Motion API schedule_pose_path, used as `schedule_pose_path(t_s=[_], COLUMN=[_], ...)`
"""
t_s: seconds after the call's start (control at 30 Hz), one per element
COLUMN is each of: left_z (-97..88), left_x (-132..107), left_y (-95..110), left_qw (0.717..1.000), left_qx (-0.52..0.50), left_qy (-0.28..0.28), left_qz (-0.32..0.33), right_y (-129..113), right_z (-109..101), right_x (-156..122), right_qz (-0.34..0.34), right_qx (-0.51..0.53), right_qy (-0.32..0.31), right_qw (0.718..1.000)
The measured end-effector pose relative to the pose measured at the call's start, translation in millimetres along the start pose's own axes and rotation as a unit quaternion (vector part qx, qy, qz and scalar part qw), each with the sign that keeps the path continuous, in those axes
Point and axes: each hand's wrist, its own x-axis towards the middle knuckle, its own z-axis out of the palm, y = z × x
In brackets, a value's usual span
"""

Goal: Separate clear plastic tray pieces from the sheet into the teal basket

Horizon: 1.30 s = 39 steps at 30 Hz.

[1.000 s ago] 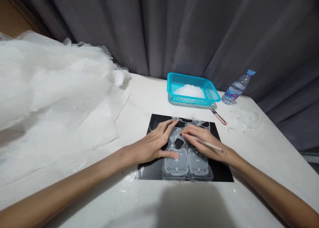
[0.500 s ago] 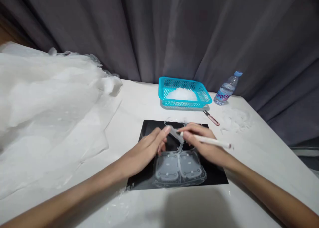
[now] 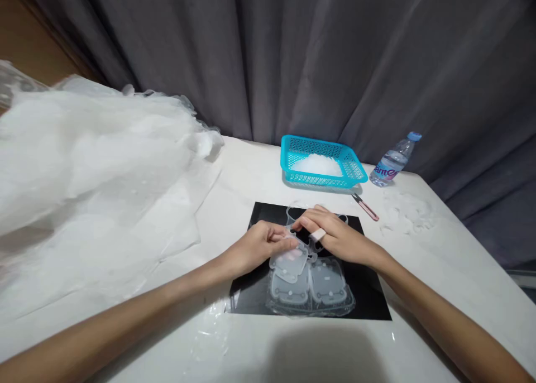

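Note:
My left hand (image 3: 262,244) pinches the upper edge of a small translucent plastic panel (image 3: 290,264). That panel lies tilted over the left one of two similar clear-grey panels (image 3: 328,282), which rest side by side at the front of a black mat (image 3: 371,302). My right hand (image 3: 335,235) is closed around a white pen-shaped tool (image 3: 318,234), of which only a short end shows. Its fingertips are beside the left hand, above a clear plastic frame (image 3: 294,210) with open cut-outs. The right fingers hide the tool's tip and part of the frame.
A turquoise basket (image 3: 324,180) holding translucent pieces stands at the back. Near it are pink-handled snips (image 3: 366,207) and a water bottle (image 3: 392,165). Plastic scraps (image 3: 408,212) lie to the right. A large heap of filmy white plastic (image 3: 109,187) covers the table's left side.
The thin plastic piece between my hands has turned from edge-on to flat and come down over the left panel. My right hand's tool has swung so its long white shaft no longer shows.

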Motion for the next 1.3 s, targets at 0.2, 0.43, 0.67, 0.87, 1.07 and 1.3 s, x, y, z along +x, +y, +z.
schedule_pose_path(t_s=[0.2, 0.43, 0.67, 0.87, 1.07, 1.3], left_z=[2.7, 18.3, 17.6, -10.9, -7.2, 2.1], left_x=[-3.4, -17.9, -25.1, -1.9, 1.0, 5.7], left_y=[-2.6, 9.1, 17.2, 12.8, 9.6, 9.2], left_qw=[0.997, 0.959, 0.896, 0.985, 0.996, 0.998], left_qx=[0.045, 0.243, 0.350, 0.132, 0.045, 0.046], left_qy=[0.051, 0.082, 0.065, 0.014, 0.019, 0.018], left_qz=[0.035, 0.117, 0.266, 0.114, 0.077, 0.041], right_y=[4.8, 14.5, 24.3, 19.7, 22.1, 20.7], right_z=[9.6, 9.9, 5.1, -18.9, -10.8, -18.5], right_x=[13.4, 16.6, 19.2, 6.2, 4.8, 2.3], right_qz=[0.073, 0.043, 0.003, 0.094, 0.075, 0.061], right_qx=[0.104, 0.002, -0.113, 0.058, 0.200, 0.220], right_qy=[-0.043, -0.045, 0.013, -0.010, -0.123, -0.129], right_qw=[0.991, 0.998, 0.994, 0.994, 0.969, 0.965])
